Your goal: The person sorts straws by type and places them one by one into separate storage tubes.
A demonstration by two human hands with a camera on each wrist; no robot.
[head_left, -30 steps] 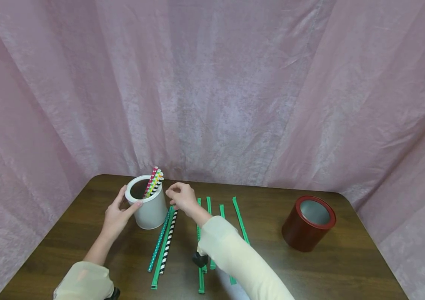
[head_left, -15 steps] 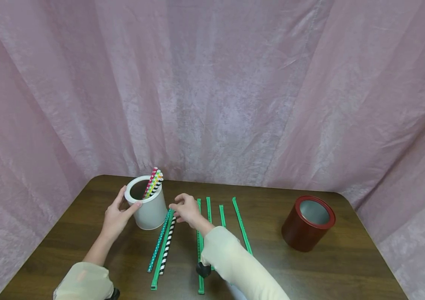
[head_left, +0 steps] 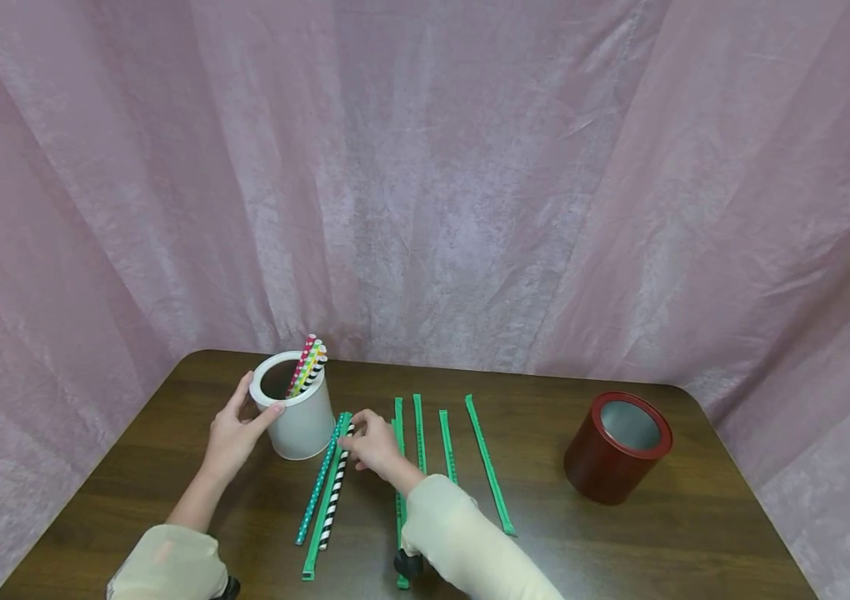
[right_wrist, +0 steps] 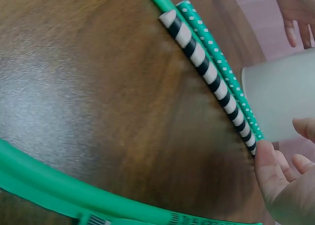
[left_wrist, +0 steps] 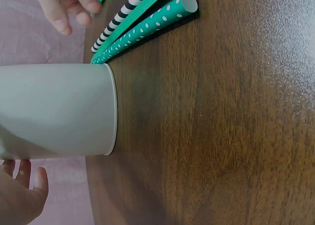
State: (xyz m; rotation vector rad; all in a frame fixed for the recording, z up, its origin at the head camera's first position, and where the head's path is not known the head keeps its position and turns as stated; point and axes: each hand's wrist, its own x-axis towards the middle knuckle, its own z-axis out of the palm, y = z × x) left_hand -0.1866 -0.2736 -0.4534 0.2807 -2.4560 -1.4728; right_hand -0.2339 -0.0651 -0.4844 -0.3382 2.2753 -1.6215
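Note:
My left hand [head_left: 233,437] grips a white canister [head_left: 297,429], thumb at its rim and fingers round the far side. Several patterned paper straws [head_left: 309,367] stand inside it, leaning right. To the canister's right lie a teal dotted straw [head_left: 316,492], a green-wrapped straw [head_left: 318,533] and a black-and-white striped straw [head_left: 334,500], side by side. My right hand [head_left: 374,442] is at the far end of the striped straw [right_wrist: 211,77], its fingertips right by that end and loosely bent. In the left wrist view the right hand [left_wrist: 69,6] hovers beyond the canister [left_wrist: 59,112].
Several more green-wrapped straws [head_left: 488,467] lie on the table to the right, some partly under my right forearm. A dark red canister [head_left: 612,458] stands farther right on the wooden table [head_left: 665,533]. A pink curtain [head_left: 425,183] hangs behind the table.
My right hand has come down and slightly toward me, from beside the canister's rim to the far end of the striped straw. The left hand and canister have stayed put.

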